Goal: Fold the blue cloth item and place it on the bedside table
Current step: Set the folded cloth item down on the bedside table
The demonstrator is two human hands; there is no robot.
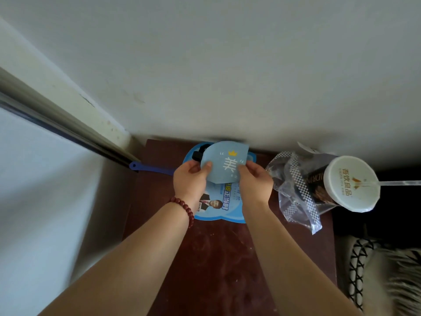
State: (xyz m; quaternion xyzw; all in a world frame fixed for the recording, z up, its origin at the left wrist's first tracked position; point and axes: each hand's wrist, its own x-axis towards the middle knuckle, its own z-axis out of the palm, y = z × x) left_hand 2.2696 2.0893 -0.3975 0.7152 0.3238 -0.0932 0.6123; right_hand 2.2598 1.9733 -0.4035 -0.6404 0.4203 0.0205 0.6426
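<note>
A light blue cloth item (224, 161) with a white character and a small yellow crown printed on it is held between both hands, just above the dark red-brown bedside table (218, 258). A black strap or clip shows at its upper left. My left hand (190, 179) pinches its left edge, thumb on top. My right hand (255, 181) grips its right lower edge. The cloth looks folded over into a rounded shape. Below it lies a blue printed fan (218, 206) flat on the table.
A clear plastic bag with checkered bands (296, 190) and a drink cup with a white lid and straw (352, 183) sit at the table's right. A blue handle (150, 167) sticks out left. The wall is behind, a patterned pillow (387, 277) lower right.
</note>
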